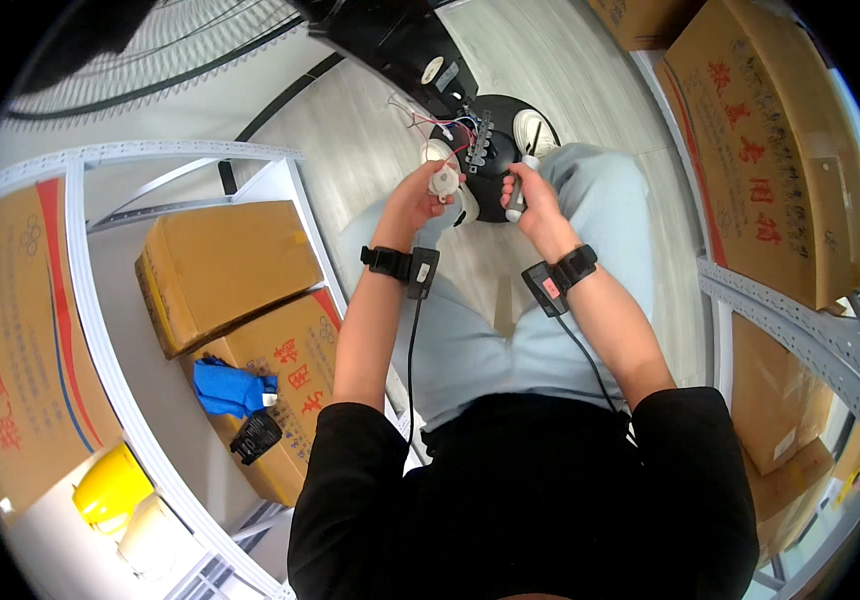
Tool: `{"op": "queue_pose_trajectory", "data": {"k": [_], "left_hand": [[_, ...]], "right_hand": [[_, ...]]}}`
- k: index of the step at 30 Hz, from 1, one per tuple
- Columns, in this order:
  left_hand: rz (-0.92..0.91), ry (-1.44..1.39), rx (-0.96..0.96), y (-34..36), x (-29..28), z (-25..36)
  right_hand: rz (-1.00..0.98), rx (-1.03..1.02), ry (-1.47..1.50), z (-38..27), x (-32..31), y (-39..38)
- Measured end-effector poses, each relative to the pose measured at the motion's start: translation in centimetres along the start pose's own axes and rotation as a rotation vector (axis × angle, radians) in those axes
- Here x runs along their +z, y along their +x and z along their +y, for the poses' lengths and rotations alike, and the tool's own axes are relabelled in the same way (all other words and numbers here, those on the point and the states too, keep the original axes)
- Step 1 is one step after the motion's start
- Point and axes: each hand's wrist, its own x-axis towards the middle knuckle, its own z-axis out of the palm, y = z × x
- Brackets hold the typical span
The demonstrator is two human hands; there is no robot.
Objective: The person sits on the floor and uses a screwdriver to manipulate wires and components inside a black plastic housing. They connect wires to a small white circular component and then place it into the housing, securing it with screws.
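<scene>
My left hand (pixel 412 207) is closed around a small whitish round part (pixel 444 181), which looks like a little motor. Thin red and white wires (pixel 458 135) hang close above it from an opened black fan body (pixel 390 45). In my right hand (pixel 540 203) is a screwdriver (pixel 517 198) with a grey handle, its dark shaft pointing away from me. Between the two hands and a little beyond them, a grey row of switches or terminals (pixel 480 140) dangles from the fan. Below lies the round black base (pixel 508 112), between my shoes.
A wire fan grille (pixel 160 60) fills the upper left. Metal shelves (pixel 80 270) with cardboard boxes (pixel 230 265) stand on the left, where a blue cloth (pixel 233 387) and yellow helmet (pixel 115 490) lie. More boxes (pixel 750 150) line the right. Cables run from both wrist straps.
</scene>
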Motion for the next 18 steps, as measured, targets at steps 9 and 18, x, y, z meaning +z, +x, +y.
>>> {"op": "queue_pose_trajectory", "data": {"k": [9,18], "left_hand": [[-0.280,-0.216,0.341,-7.0,2.8,-1.8],[-0.373,-0.210,0.572,-7.0,4.4,-2.6]], "right_hand": [[-0.380,-0.603,-0.669,-0.5,2.1,-7.2],[-0.185,-0.704,-1.014,0.9,2.4,-7.2]]}}
